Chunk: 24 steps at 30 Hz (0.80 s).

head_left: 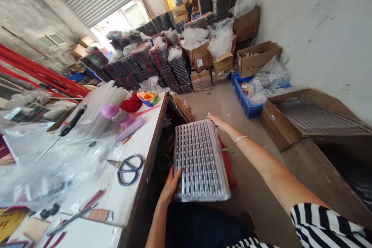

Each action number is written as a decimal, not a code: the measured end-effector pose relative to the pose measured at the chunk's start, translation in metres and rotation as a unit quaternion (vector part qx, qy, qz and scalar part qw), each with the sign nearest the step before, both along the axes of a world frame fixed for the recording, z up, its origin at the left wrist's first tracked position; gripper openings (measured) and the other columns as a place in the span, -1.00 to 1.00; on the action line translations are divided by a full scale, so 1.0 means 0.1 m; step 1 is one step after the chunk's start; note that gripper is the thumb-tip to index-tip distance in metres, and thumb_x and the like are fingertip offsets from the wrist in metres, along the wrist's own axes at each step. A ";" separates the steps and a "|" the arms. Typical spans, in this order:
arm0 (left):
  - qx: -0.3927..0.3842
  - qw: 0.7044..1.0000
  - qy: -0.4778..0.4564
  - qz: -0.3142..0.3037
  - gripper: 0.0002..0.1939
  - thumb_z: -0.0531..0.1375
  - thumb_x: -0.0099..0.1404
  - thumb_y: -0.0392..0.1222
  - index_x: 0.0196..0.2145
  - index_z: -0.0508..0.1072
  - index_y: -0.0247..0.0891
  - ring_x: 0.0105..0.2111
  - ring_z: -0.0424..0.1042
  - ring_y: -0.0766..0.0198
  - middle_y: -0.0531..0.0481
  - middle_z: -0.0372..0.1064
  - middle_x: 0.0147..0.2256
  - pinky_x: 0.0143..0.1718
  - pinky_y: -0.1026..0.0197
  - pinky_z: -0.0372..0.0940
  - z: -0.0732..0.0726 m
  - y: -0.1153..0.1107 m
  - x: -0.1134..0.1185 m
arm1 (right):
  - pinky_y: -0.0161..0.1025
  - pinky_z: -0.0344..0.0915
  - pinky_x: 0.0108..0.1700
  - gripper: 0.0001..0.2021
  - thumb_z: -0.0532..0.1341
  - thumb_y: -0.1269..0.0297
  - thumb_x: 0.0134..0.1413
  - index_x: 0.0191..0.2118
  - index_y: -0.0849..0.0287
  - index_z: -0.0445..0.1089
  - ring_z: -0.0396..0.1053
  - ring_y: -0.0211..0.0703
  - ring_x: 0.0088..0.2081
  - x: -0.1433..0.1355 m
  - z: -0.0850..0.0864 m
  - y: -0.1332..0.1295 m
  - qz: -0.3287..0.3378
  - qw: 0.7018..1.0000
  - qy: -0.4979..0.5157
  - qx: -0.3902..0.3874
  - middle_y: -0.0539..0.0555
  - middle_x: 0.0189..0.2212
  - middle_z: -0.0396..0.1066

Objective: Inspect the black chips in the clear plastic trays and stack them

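A stack of clear plastic trays (197,159) with rows of small dark and silver parts lies over my lap, beside the white table. My left hand (172,184) grips its near left edge, the thumb on top and the other fingers hidden beneath. At the far right corner is my right hand (217,121), its fingers stretched out; whether it touches the stack cannot be made out. A silver bangle (241,138) circles the right wrist.
On the white table (148,135) at left lie blue-handled scissors (129,169), a purple bottle (116,115), a screwdriver (68,126) and plastic bags. Ahead stand tied tray stacks (162,66). A blue crate (247,100) and an open carton (279,124) sit at right.
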<state>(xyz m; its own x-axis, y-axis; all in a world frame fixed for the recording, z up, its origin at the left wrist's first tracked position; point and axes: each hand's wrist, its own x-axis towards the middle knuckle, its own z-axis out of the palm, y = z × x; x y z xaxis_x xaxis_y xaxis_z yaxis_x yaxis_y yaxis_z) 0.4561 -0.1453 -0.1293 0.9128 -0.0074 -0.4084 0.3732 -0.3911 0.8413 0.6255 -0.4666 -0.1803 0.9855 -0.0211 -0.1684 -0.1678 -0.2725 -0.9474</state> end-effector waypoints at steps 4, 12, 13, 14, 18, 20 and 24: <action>-0.004 1.000 0.013 -0.012 -0.35 0.07 0.28 0.23 0.14 0.26 -0.30 0.22 0.13 0.02 -0.23 0.19 0.20 0.26 0.02 -0.05 -0.08 0.00 -0.05 | -0.05 0.37 -0.10 -0.65 0.17 0.14 0.20 0.02 0.23 0.31 0.36 -0.10 -0.10 0.01 -0.16 0.10 0.025 0.996 0.004 0.085 0.13 -0.04 0.33; -0.020 0.999 0.012 -0.026 -0.32 0.06 0.29 0.22 0.19 0.21 -0.32 0.24 0.10 0.04 -0.22 0.16 0.21 0.27 0.05 -0.08 -0.10 -0.05 -0.01 | -0.04 0.36 -0.09 -0.65 0.17 0.14 0.21 0.03 0.22 0.30 0.36 -0.10 -0.10 0.02 -0.34 0.07 0.013 0.990 0.012 0.143 0.13 -0.04 0.33; -0.021 0.999 0.012 -0.026 -0.30 0.06 0.29 0.22 0.20 0.18 -0.32 0.25 0.08 0.03 -0.22 0.14 0.23 0.28 0.04 -0.10 -0.10 -0.05 -0.01 | -0.04 0.36 -0.09 -0.65 0.17 0.14 0.21 0.03 0.22 0.30 0.36 -0.10 -0.10 0.02 -0.34 0.07 0.008 0.990 0.009 0.143 0.13 -0.04 0.33; -0.022 0.999 0.012 -0.026 -0.29 0.06 0.29 0.22 0.22 0.16 -0.32 0.26 0.06 0.03 -0.23 0.11 0.24 0.28 0.04 -0.12 -0.10 -0.04 -0.01 | -0.04 0.36 -0.09 -0.65 0.17 0.14 0.20 0.03 0.22 0.30 0.36 -0.10 -0.10 0.02 -0.34 0.08 0.002 0.990 0.005 0.142 0.13 -0.04 0.33; -0.032 0.999 0.001 -0.017 -0.27 0.03 0.29 0.24 0.25 0.11 -0.29 0.30 -0.08 0.04 -0.19 0.01 0.29 0.30 0.04 -0.21 -0.12 -0.04 0.00 | -0.04 0.37 -0.09 -0.66 0.17 0.15 0.20 0.03 0.22 0.31 0.36 -0.10 -0.10 -0.01 -0.29 0.12 -0.038 0.990 -0.025 0.135 0.13 -0.04 0.33; -0.042 0.999 -0.002 -0.009 -0.27 0.03 0.29 0.25 0.25 0.11 -0.28 0.31 -0.13 0.05 -0.17 -0.01 0.29 0.31 0.05 -0.26 -0.14 -0.04 0.02 | -0.04 0.36 -0.09 -0.66 0.17 0.15 0.21 0.03 0.21 0.31 0.36 -0.10 -0.09 -0.10 -0.27 0.13 -0.076 0.988 -0.050 0.127 0.13 -0.03 0.32; -0.090 0.996 -0.002 0.007 -0.30 0.06 0.27 0.25 0.25 0.14 -0.16 0.32 -0.14 0.10 -0.05 -0.02 0.30 0.31 0.08 -0.29 -0.16 -0.01 -0.01 | -0.02 0.35 -0.06 -0.66 0.16 0.15 0.22 0.05 0.19 0.29 0.34 -0.09 -0.06 -0.50 -0.22 0.17 -0.178 0.973 -0.111 0.100 0.15 0.01 0.30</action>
<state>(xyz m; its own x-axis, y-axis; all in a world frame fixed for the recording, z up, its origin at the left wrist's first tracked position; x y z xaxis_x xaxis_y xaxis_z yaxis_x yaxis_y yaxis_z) 0.4554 -0.1462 -0.1456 0.9151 -0.0679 -0.3975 0.3736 -0.2284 0.8990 0.5755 -0.4495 -0.2023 0.9341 -0.3568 0.0124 -0.0022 -0.0405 -0.9992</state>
